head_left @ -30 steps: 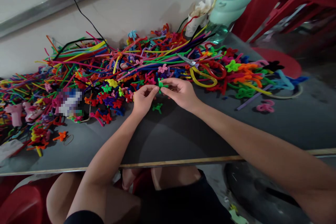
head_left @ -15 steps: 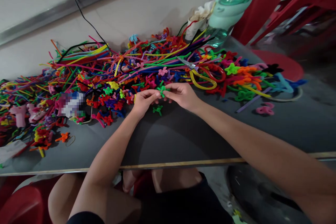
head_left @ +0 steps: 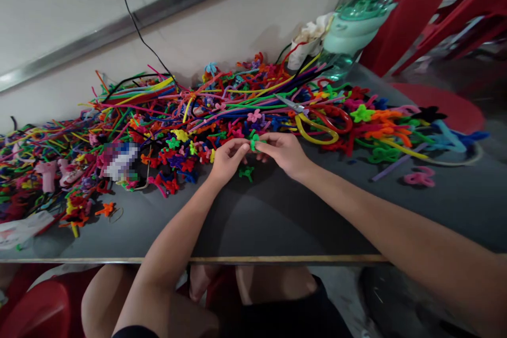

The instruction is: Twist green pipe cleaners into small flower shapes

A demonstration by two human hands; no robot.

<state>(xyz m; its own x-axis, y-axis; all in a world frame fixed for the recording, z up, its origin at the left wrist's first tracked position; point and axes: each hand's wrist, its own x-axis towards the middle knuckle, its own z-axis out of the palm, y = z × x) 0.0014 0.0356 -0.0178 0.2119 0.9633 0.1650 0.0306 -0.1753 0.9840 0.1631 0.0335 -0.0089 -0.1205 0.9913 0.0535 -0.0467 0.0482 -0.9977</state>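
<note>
We look down on a dark grey table [head_left: 277, 222] set against a pale wall, its far half covered by a heap of bright pipe cleaners [head_left: 190, 111]. At the heap's near edge, our left hand [head_left: 227, 158] and right hand [head_left: 285, 152] meet, fingertips pinching a small green pipe-cleaner flower [head_left: 254, 141] between them, just above the tabletop. Another green twist [head_left: 246, 172] lies just below it. Yellow-and-red scissors [head_left: 317, 124] rest near the right hand.

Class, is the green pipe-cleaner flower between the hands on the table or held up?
Held up: left hand and right hand pinch the green pipe-cleaner flower clear of the table.
</note>
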